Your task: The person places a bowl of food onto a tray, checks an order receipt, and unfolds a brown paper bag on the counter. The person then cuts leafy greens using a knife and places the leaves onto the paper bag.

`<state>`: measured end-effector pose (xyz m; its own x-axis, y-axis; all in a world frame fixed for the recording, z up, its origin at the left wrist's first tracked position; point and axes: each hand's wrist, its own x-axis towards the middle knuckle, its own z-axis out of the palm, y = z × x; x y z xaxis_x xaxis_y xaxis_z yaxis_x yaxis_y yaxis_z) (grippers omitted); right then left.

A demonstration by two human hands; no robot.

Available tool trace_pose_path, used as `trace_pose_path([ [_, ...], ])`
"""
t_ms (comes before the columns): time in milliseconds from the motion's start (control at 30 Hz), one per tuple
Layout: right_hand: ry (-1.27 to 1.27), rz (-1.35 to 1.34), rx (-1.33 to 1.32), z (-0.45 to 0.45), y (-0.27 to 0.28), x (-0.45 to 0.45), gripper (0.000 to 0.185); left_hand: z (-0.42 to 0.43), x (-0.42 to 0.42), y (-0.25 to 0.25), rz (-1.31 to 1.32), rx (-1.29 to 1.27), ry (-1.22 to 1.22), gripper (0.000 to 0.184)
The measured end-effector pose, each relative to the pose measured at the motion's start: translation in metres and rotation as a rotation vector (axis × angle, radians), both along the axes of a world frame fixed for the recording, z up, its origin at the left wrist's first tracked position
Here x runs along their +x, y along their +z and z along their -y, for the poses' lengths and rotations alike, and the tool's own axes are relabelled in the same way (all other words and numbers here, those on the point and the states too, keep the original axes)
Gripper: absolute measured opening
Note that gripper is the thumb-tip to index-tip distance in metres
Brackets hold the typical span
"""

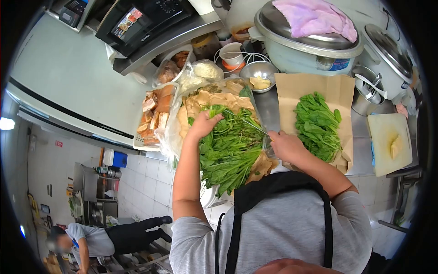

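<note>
My left hand (206, 123) is closed round a bunch of leafy greens at the upper left of a large pile of greens (228, 155). In my right hand (285, 145), at the pile's right side, is the handle of a knife; its thin blade (248, 123) points up and left across the stems, towards my left hand. Brown paper (200, 101) and clear plastic lie beneath and around the pile. To the right, more leafy greens (317, 125) rest on a separate sheet of brown paper (292, 86).
A basket of meat (155, 116) stands left of the greens. Behind are a metal bowl (258, 71) and a large lidded pot (305, 50) with a pink cloth (317, 18). A cutting board (388, 141) lies at right. Another person (98, 239) stands at lower left, apart.
</note>
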<state>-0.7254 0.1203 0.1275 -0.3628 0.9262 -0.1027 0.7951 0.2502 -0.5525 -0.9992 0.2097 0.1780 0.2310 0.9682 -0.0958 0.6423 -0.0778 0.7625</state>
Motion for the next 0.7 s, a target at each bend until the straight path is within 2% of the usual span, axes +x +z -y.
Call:
trace_pose_path([
  [133, -0.019, -0.138, 0.036, 0.003, -0.004, 0.008, 0.032, 0.002, -0.016, 0.008, 0.255, 0.105, 0.164, 0.024],
  [233, -0.035, -0.362, 0.076, 0.013, -0.002, 0.021, 0.037, -0.007, -0.04, -0.006, 0.443, 0.129, 0.308, 0.024],
  [400, -0.218, -0.374, -0.141, 0.044, -0.004, 0.057, 0.043, -0.007, -0.049, -0.012, 0.72, 0.22, 0.471, 0.027],
  [533, -0.311, -0.346, -0.363, 0.035, -0.028, 0.065, 0.047, -0.003, -0.045, -0.002, 0.983, 0.168, 0.503, 0.029],
  [633, -0.271, -0.335, -0.361, 0.014, -0.05, 0.046, 0.048, -0.007, -0.046, 0.004, 1.083, 0.111, 0.518, 0.027],
  [700, -0.31, -0.236, -0.177, 0.007, -0.061, 0.025, 0.046, -0.007, -0.042, 0.006, 1.122, 0.102, 0.549, 0.027],
])
